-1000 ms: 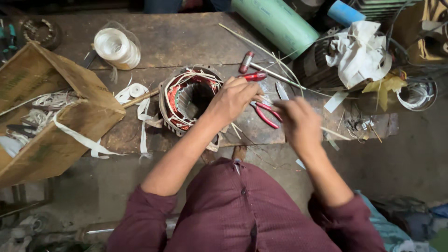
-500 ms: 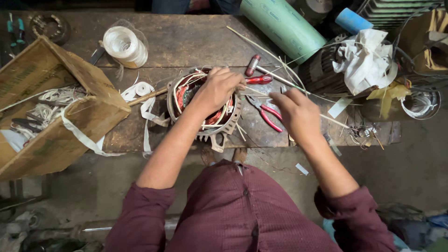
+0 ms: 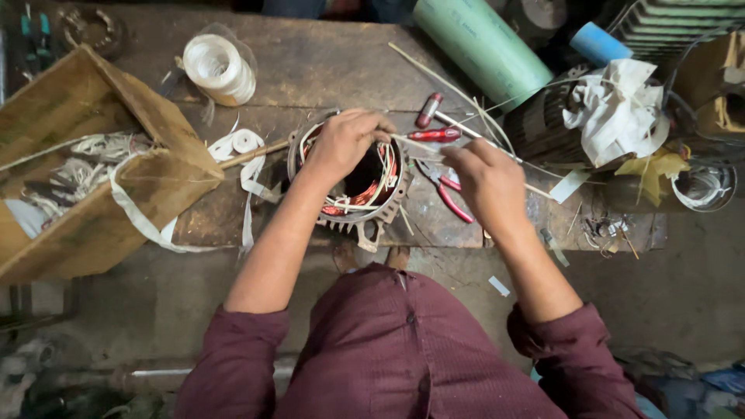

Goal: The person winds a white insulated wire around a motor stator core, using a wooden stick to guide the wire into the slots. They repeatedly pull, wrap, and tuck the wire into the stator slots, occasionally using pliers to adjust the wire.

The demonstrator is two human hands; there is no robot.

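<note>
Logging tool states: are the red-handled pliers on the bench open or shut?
Open: the red-handled pliers lie with handles spread apart, beside the right hand.

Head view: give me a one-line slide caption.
Left hand rests on a motor stator with copper windings while the right hand holds a thin strip above red-handled pliers.

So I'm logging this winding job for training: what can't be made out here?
Head view only:
- Left hand covers the near top of the motor stator; the coils beneath are hidden.
- Right hand hides part of the red-handled pliers, and its grip on the thin strip is unclear.
- The green roll is cut off by the top edge.
</note>
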